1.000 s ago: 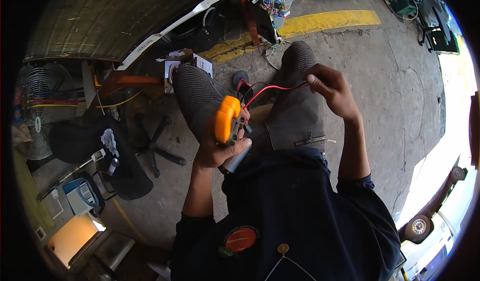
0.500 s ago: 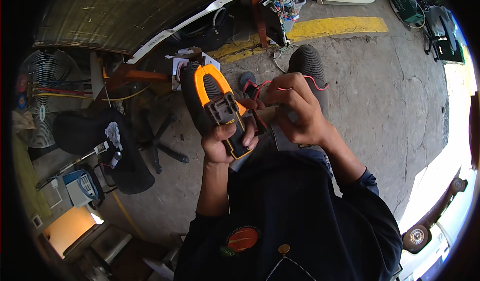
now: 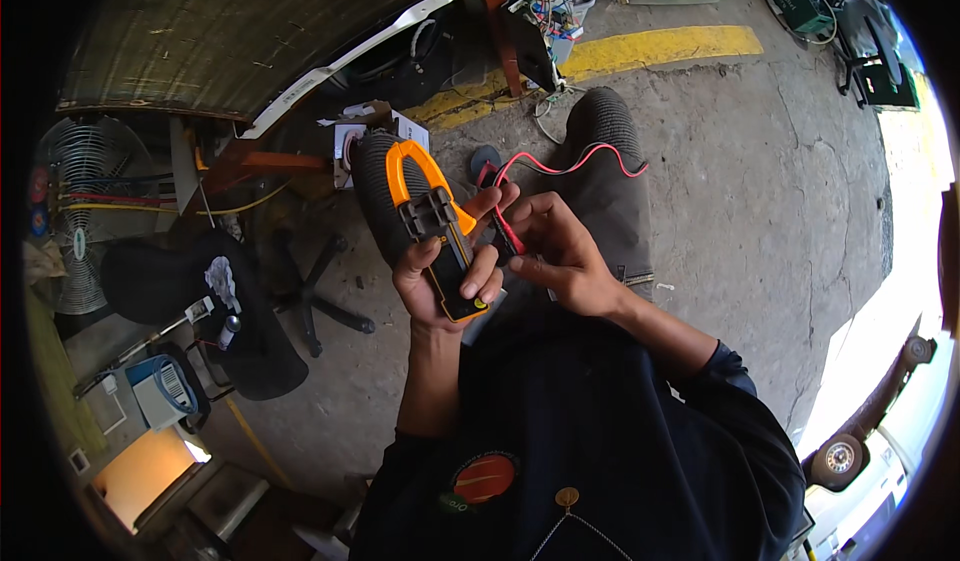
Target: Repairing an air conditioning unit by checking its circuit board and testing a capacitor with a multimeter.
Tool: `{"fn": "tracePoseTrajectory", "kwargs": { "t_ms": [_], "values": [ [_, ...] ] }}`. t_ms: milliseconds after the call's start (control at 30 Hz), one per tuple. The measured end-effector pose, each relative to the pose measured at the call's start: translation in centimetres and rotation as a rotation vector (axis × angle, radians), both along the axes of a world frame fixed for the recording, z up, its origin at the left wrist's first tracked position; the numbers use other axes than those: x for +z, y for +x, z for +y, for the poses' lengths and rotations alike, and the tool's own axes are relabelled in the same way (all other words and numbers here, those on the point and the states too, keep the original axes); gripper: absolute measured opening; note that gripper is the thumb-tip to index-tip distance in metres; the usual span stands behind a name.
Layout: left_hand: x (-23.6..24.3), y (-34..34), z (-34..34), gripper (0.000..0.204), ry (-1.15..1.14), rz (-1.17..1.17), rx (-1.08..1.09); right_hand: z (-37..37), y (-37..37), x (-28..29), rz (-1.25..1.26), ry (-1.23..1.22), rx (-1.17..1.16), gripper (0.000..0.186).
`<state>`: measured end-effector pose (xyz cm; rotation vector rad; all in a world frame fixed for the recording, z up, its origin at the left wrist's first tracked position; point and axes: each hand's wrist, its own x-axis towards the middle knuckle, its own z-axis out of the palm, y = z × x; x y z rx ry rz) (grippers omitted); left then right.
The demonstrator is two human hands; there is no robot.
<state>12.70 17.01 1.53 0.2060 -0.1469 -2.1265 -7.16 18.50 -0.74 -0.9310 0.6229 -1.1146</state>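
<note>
My left hand point(image 3: 425, 296) grips a clamp meter point(image 3: 452, 266) with a dark body and yellow trim, back upward. Its orange jaw loop points away from me, over my left knee. Close on its right, my right hand point(image 3: 575, 266) is closed, thumb and fingers pinching the dark end of a red-and-black test lead point(image 3: 512, 236). One left fingertip lies against or just beside the lead; I cannot tell which. From there the thin wire curves up and across my right thigh. The lead's tip is hidden by the fingers.
A black office chair point(image 3: 255, 351) stands at left, a wire fan guard point(image 3: 80, 251) beyond it. A large finned panel point(image 3: 240, 41) leans in at the upper left. An open carton point(image 3: 411, 131) sits past my left knee. A yellow stripe point(image 3: 670, 47) crosses the concrete.
My right hand has come lower and left, closer to the meter, closing around the lead's end. The wire now arches higher over my right thigh. The meter stays in my left hand.
</note>
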Motion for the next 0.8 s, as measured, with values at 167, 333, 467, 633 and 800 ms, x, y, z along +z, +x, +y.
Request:
{"fn": "tracePoseTrajectory", "kwargs": {
  "t_ms": [167,333,467,633,800],
  "values": [
    [0.0,1.8,0.3,0.087,-0.053,-0.118,0.024,-1.3,-2.6,2.2,0.297,-0.196,0.028,0.035],
    [-0.3,2.1,0.7,0.083,-0.055,-0.229,0.018,-2.7,-3.7,4.8,0.232,-0.175,0.045,0.034],
    [-1.1,0.7,1.8,0.071,0.000,-0.177,0.015,-4.1,-3.3,5.5,0.595,-0.559,-0.072,0.040],
    [-1.6,-0.9,2.0,0.072,0.084,0.035,-0.028,-3.5,-1.9,6.0,0.859,-1.154,-0.100,0.038],
    [-0.4,-1.4,1.6,0.087,0.208,-0.157,-0.025,-2.2,-1.2,3.7,0.796,-1.352,0.051,0.023]
  ]
}}
